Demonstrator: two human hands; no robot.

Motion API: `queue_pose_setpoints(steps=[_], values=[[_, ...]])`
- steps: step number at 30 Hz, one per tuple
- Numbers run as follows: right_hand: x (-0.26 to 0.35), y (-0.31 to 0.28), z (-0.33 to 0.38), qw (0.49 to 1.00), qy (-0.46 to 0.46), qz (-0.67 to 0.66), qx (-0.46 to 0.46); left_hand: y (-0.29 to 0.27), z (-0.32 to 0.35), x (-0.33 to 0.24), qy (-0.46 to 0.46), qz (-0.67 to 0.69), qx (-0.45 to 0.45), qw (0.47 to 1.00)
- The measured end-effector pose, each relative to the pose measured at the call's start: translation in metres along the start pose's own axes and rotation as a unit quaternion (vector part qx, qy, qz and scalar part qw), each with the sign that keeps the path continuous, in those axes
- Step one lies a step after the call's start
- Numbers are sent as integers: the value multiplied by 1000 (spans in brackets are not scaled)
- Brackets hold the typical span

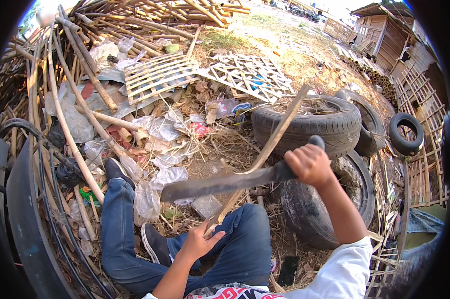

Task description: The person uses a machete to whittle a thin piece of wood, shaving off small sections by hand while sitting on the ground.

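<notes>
Right hand (310, 164) gripping big knife (225, 183) raised over thin bamboo strip (270, 144), left hand (199, 242) pinching its bottom end, strip not cut through yet.

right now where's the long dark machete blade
In the head view the long dark machete blade lies crosswise at centre, gripped by the right hand, crossing the thin bamboo strip held by the left hand.

The ground (284, 65) is bare dirt with dry grass. Directly on it lie stacked tyres (329, 124), a loose tyre (407, 133), bamboo poles (80, 74), lattice panels (160, 74), plastic bags (160, 129) and a flat grey block (206, 205).
</notes>
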State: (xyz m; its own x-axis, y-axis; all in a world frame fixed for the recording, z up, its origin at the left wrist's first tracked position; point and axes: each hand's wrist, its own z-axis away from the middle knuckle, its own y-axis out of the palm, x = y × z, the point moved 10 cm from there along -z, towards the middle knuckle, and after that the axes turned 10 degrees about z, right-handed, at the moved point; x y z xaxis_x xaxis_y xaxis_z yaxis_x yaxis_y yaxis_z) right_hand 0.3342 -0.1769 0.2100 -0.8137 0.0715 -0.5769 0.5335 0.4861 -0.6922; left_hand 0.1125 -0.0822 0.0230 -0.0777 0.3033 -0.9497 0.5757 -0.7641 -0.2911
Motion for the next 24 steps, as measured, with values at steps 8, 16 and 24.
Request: queue_pose_setpoints(steps=[8, 16, 24], values=[[-39, 25, -9, 986, 150, -37, 63, -19, -8, 15, -37, 9, -56, 998], [-12, 15, -31, 993, -27, -34, -112, -14, 16, 43, -7, 24, -83, 996], [-76, 53, -13, 978, 193, -28, 72, -25, 15, 43, -55, -36, -70, 995]])
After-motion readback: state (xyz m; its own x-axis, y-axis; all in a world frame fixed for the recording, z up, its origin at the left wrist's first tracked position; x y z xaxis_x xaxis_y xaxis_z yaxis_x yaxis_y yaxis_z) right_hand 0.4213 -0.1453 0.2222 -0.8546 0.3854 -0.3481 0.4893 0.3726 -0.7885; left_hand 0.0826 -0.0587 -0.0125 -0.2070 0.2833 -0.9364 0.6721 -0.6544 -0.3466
